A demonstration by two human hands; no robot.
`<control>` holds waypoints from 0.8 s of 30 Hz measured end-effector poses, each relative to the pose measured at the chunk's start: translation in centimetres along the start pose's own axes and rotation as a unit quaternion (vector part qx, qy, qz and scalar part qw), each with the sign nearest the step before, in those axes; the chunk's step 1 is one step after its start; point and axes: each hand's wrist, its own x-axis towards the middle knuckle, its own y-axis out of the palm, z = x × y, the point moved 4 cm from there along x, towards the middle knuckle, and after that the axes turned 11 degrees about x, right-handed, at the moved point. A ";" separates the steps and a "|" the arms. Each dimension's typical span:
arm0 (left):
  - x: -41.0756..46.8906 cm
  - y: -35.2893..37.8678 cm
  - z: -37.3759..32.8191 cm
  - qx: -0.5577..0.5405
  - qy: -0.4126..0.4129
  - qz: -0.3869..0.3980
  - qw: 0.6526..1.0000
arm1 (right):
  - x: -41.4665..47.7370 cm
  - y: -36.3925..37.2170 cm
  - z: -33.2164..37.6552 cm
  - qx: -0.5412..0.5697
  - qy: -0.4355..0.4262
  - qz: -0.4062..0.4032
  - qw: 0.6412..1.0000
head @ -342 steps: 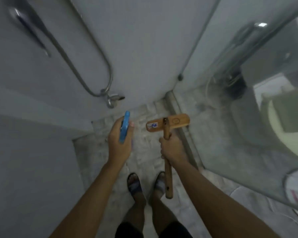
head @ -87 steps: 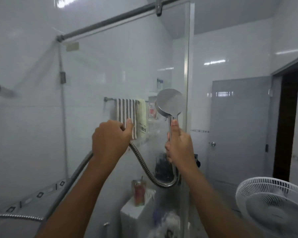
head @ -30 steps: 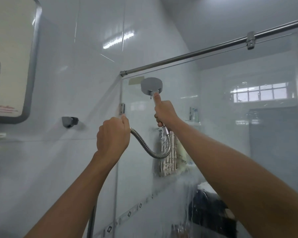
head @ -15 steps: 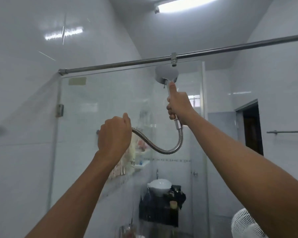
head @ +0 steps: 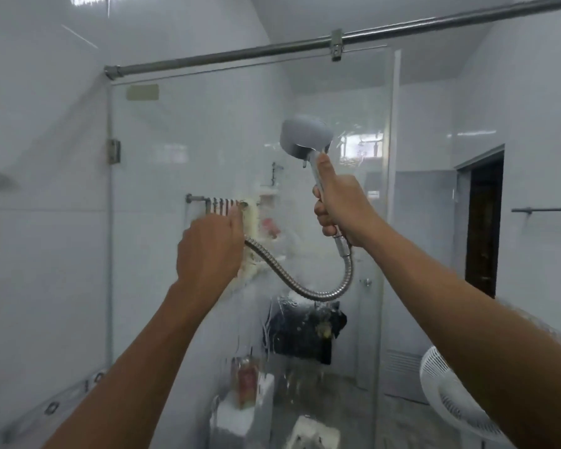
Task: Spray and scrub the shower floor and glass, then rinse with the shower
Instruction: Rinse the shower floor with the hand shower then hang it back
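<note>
Item: shower rinse, glass stage, judged from the wet streaks and runs on the glass beyond and below both hands. The right hand is wrapped round the handle of the shower head, thumb laid up along the stem. The head sits just above that hand. Its long axis runs from the fist upward, near upright and leaning slightly to the left. The spray face points away from the person, toward the glass. The left hand is curled round the hose, which leaves that hand on its right side, sags in a loop between the hands and rises into the handle under the right fist. Next move, as a judgement: sweep the head across and down the pane while the left hand feeds slack, then turn the face down for the floor, which is out of view.
</note>
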 end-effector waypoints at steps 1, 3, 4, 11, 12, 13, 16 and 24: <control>-0.7 0.1 1.1 0.012 -0.010 0.004 1.000 | -0.5 1.1 -1.0 0.004 0.004 0.012 1.000; -2.1 0.1 4.0 0.040 -0.032 0.018 0.999 | -1.1 3.9 -3.3 0.011 0.015 0.043 0.999; -2.6 0.2 5.5 0.051 -0.045 0.026 0.997 | -1.1 5.1 -4.3 0.010 0.020 0.056 0.998; -3.7 -0.8 13.6 0.102 -0.114 0.050 0.987 | 0.7 13.5 -6.9 0.030 0.027 0.093 0.995; -3.6 -1.3 14.9 0.109 -0.123 0.044 0.985 | 1.1 15.2 -6.8 0.043 0.022 0.104 0.993; -3.4 -1.6 15.8 0.113 -0.131 0.041 0.984 | 1.4 16.2 -6.6 0.048 0.019 0.109 0.993; -2.6 -2.4 18.5 0.127 -0.147 0.034 0.980 | 3.0 19.4 -6.5 0.071 0.016 0.113 0.991; -0.5 -1.9 23.2 0.142 -0.166 0.019 0.976 | 8.1 28.3 -7.6 0.019 0.008 0.134 0.991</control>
